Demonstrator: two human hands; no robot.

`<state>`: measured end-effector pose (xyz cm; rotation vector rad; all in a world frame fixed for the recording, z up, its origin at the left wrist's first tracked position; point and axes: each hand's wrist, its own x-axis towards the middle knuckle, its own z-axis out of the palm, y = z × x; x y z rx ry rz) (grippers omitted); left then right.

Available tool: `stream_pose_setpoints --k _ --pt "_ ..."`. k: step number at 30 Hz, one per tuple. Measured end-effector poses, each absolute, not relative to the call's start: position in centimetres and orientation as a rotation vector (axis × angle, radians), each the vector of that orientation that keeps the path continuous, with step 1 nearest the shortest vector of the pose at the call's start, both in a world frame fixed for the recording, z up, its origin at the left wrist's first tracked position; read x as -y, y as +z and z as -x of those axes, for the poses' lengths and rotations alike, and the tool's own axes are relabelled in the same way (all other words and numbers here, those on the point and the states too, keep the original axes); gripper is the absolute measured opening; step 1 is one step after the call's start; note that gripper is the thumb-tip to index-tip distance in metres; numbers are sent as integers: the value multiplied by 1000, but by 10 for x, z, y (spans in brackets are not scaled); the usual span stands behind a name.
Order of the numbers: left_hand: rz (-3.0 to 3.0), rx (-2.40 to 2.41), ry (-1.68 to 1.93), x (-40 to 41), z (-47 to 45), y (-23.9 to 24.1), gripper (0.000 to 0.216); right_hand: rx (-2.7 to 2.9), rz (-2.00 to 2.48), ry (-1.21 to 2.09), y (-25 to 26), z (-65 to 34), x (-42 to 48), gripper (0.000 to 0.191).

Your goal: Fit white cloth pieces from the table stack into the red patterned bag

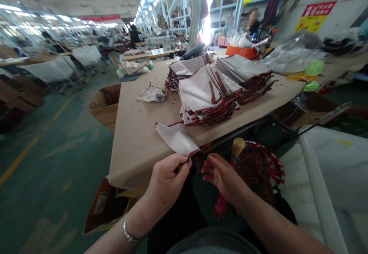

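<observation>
Pinching one fabric piece (178, 139): left hand (166, 179), right hand (220, 175).

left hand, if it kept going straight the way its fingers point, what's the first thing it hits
Probably the right hand: the left hand points right across a narrow gap, pinching the white fabric piece with dark red trim. Depth is unclear.

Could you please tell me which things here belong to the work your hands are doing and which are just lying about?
In hand:
- left hand and right hand pinching the fabric piece
- stacks of fabric pieces on the table

Lying about:
- crumpled cloth
- orange tray
- plastic bags
- cardboard box
</observation>
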<state>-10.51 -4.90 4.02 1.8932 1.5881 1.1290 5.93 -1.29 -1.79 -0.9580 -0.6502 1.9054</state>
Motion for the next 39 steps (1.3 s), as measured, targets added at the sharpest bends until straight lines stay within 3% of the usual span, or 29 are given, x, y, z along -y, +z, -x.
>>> stream_pose_setpoints --k 4,15,20,25,32,39 --pt "-1859 -1597 1147 46 104 34 17 389 858 2095 -26 -46 8 46" --pt "-1909 -1560 1122 53 108 22 16 367 557 2094 -23 -39 -1 23" --pt "-1890 -1542 1143 53 106 20 15 369 515 2068 -27 -43 6 35" --pt "-1929 -1506 1125 56 101 19 15 334 648 2030 -31 -29 -3 18" --pt "-2043 -1436 946 69 98 2 18 498 681 1927 -18 -35 -18 16" --pt "-1945 -1439 1071 61 94 4 18 477 593 2050 -8 -57 -20 19"
